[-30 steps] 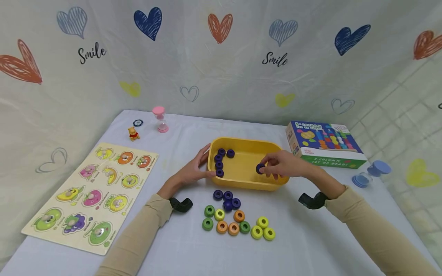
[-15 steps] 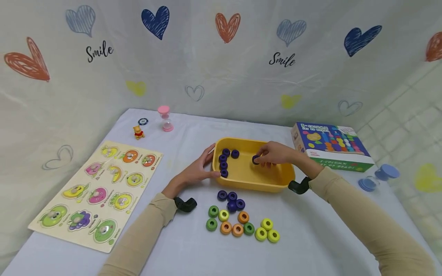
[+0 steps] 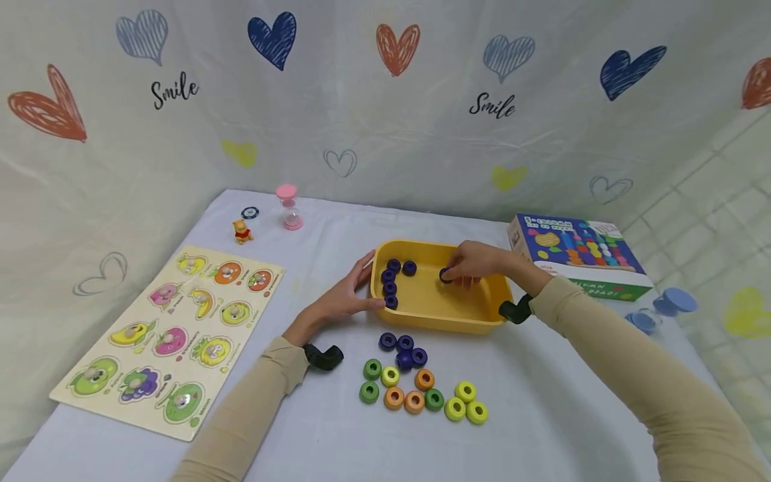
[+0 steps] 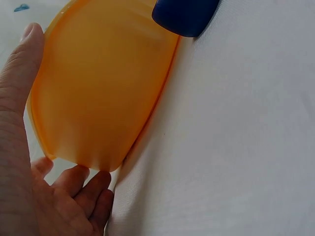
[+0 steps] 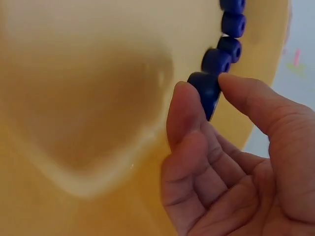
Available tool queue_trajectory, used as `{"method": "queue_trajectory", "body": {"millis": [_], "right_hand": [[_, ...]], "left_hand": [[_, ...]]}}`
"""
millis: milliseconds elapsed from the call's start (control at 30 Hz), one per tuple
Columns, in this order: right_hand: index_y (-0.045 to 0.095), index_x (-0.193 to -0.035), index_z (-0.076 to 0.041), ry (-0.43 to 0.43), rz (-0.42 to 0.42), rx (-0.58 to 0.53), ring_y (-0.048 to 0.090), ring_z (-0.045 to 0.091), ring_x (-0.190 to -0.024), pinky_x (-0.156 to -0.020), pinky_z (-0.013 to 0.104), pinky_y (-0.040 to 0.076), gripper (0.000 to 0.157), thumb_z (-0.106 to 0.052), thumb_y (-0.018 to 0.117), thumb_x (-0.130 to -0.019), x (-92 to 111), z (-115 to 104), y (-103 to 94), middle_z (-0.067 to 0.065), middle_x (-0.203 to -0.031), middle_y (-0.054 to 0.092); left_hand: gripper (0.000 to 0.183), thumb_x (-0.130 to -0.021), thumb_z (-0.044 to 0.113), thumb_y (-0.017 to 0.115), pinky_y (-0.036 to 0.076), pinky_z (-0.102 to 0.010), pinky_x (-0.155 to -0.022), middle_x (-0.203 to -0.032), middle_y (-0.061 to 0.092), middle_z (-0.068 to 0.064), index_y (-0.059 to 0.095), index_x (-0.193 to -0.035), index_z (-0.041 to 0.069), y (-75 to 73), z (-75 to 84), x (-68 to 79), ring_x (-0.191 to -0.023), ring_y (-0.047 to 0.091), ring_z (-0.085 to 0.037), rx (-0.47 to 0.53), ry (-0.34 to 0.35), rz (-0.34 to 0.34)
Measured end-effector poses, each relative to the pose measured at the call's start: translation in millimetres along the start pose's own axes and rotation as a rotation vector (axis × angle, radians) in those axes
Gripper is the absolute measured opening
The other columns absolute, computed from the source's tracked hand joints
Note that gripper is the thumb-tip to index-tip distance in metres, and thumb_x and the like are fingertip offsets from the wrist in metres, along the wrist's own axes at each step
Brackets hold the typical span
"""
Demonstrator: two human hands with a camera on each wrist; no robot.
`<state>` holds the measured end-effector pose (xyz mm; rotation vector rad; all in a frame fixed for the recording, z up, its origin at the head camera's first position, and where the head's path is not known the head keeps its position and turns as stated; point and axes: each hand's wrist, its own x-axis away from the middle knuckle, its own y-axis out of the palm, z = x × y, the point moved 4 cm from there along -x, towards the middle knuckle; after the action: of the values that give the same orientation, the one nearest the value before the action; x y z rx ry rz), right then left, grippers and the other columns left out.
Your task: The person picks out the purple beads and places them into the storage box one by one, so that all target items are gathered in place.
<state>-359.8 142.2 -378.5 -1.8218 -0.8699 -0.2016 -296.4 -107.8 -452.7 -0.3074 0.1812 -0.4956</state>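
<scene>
A yellow tray [image 3: 442,323] lies on the white cloth. My left hand [image 3: 343,298] holds its left end, thumb at the near corner; in the left wrist view, bent fingertips [image 4: 81,169] touch the tray's end wall. Inside the tray, my right hand [image 3: 480,261] pinches a dark purple bead [image 3: 446,275] between thumb and fingers; that bead [image 5: 206,88] shows up close in the right wrist view. Several purple beads [image 3: 389,288] line the tray's left side. Nearer me on the cloth lie more purple beads [image 3: 405,343], with green [image 3: 369,392], orange [image 3: 414,402] and yellow beads [image 3: 455,409].
A fruit puzzle board [image 3: 171,338] lies at left. Behind it are a bear figurine [image 3: 242,232], a round chip [image 3: 249,212] and a pink hourglass [image 3: 290,209]. Right of the tray stand a bead-set box [image 3: 578,258] and a blue hourglass [image 3: 673,301].
My right hand has carried the purple bead leftward and away from me inside the tray, then shifted only slightly. My left hand has stayed on the tray. The head view has turned slightly.
</scene>
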Motion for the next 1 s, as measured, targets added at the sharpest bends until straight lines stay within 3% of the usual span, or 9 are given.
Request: {"method": "queue_trajectory", "body": {"millis": [267, 467, 633, 867, 1000], "right_hand": [[0.063, -0.1, -0.002, 0.01, -0.03, -0.005, 0.062, 0.021, -0.07, -0.065, 0.029, 0.052, 0.03, -0.029, 0.061, -0.086, -16.0, 4.2, 4.8, 0.007, -0.079, 0.064], [0.063, -0.099, 0.0, -0.013, -0.006, -0.004, 0.064, 0.021, -0.069, -0.066, 0.029, 0.053, 0.028, -0.025, 0.062, -0.086, -23.4, -1.0, 5.0, 0.008, -0.077, 0.063], [0.066, -0.095, 0.001, -0.041, 0.062, 0.006, 0.064, 0.021, -0.068, -0.065, 0.028, 0.052, 0.023, -0.019, 0.063, -0.084, -24.3, -9.1, 4.8, 0.009, -0.073, 0.066], [0.061, -0.101, 0.011, -0.01, 0.07, -0.208, 0.066, 0.025, -0.078, -0.072, 0.033, 0.052, 0.025, -0.009, 0.061, -0.084, -25.2, -15.5, 9.6, 0.017, -0.086, 0.067], [0.057, -0.107, 0.012, -0.013, 0.075, -0.227, 0.066, 0.025, -0.078, -0.07, 0.033, 0.052, 0.029, -0.009, 0.057, -0.087, -22.3, -15.3, 10.1, 0.018, -0.089, 0.067]], "left_hand": [[0.099, -0.073, 0.04, 0.072, 0.009, -0.039, -0.108, -0.148, 0.017, 0.008, 0.003, -0.144, 0.035, 2.7, 1.9, -1.8, -0.132, 0.016, -0.004, -0.006, -0.015, -0.024], [0.098, -0.078, 0.026, 0.071, 0.008, -0.043, -0.108, -0.148, 0.019, -0.005, 0.0, -0.146, 0.021, 0.5, 25.1, 2.9, -0.135, 0.015, -0.014, 0.006, -0.007, -0.06], [0.097, -0.08, 0.025, 0.069, 0.011, -0.04, -0.108, -0.147, 0.021, -0.009, -0.001, -0.146, 0.017, -0.2, 35.8, 6.6, -0.134, 0.016, -0.015, -0.02, -0.011, -0.076], [0.096, -0.08, 0.026, 0.069, 0.012, -0.04, -0.108, -0.147, 0.022, -0.008, -0.001, -0.146, 0.019, -1.3, 31.5, 7.6, -0.134, 0.017, -0.015, -0.052, -0.035, -0.079], [0.098, -0.079, 0.031, 0.069, 0.011, -0.042, -0.108, -0.147, 0.022, -0.006, -0.001, -0.146, 0.022, -2.0, 24.0, 7.2, -0.134, 0.016, -0.016, -0.053, -0.039, -0.076]]}}
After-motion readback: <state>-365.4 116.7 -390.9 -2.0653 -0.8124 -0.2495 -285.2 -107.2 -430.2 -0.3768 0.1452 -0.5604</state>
